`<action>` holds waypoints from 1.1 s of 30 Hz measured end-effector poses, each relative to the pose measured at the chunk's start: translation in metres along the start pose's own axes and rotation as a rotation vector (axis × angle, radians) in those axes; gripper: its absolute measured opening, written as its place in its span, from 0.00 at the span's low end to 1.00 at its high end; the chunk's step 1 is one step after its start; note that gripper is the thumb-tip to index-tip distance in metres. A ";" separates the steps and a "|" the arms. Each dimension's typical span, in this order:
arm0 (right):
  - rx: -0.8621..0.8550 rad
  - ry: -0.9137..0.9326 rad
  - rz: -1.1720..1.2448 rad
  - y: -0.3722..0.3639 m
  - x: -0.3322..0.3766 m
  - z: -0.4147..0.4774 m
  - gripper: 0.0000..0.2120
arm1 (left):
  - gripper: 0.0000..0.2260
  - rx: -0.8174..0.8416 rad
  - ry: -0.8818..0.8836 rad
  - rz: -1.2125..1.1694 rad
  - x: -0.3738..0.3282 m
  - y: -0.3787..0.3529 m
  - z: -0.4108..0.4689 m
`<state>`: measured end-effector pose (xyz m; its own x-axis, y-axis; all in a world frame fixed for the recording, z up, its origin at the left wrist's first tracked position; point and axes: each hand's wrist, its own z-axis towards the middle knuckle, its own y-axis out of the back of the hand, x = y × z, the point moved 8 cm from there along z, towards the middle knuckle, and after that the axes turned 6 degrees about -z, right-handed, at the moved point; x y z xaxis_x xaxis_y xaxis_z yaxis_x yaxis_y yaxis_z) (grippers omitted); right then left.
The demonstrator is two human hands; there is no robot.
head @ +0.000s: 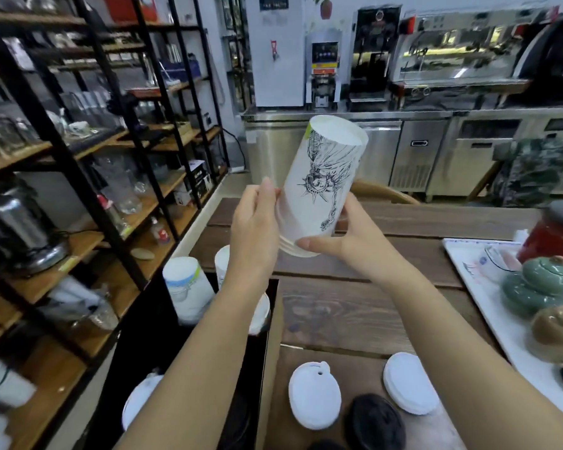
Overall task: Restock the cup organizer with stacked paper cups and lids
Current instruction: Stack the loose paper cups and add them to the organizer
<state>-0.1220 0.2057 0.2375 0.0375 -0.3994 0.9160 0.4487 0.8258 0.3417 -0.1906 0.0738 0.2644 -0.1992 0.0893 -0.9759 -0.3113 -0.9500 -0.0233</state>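
A stack of white paper cups (319,186) with a black line drawing is held upside down, tilted, above the wooden table. My left hand (255,228) rests on its left side with straight fingers. From the right, my right hand (348,241) grips the rims at the stack's bottom, thumb across the front. Below stands the black cup organizer (267,319), with more upside-down cup stacks (187,290) in its slots. White lids (314,397), another white lid pile (410,381) and black lids (376,423) lie on the table at the front.
The wooden table (355,306) runs ahead. A white tray (488,306) at right carries ceramic jars (540,287). A red pot (556,235) stands behind it. Black shelving (88,157) with glassware fills the left. Steel counters and machines (403,134) line the back.
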 end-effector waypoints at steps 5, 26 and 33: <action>0.110 -0.017 -0.005 -0.053 -0.001 0.014 0.40 | 0.15 -0.117 0.052 0.015 0.010 0.054 0.002; 0.235 -0.118 -0.171 -0.129 -0.052 0.020 0.29 | 0.17 -0.092 0.321 0.036 0.109 0.095 0.003; 0.280 -0.121 -0.309 -0.133 -0.071 0.013 0.27 | 0.17 -0.083 0.292 0.067 0.115 0.096 0.003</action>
<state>-0.1963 0.1292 0.1301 -0.1732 -0.6090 0.7740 0.1619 0.7576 0.6323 -0.2464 -0.0061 0.1505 0.0622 -0.0522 -0.9967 -0.2274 -0.9731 0.0368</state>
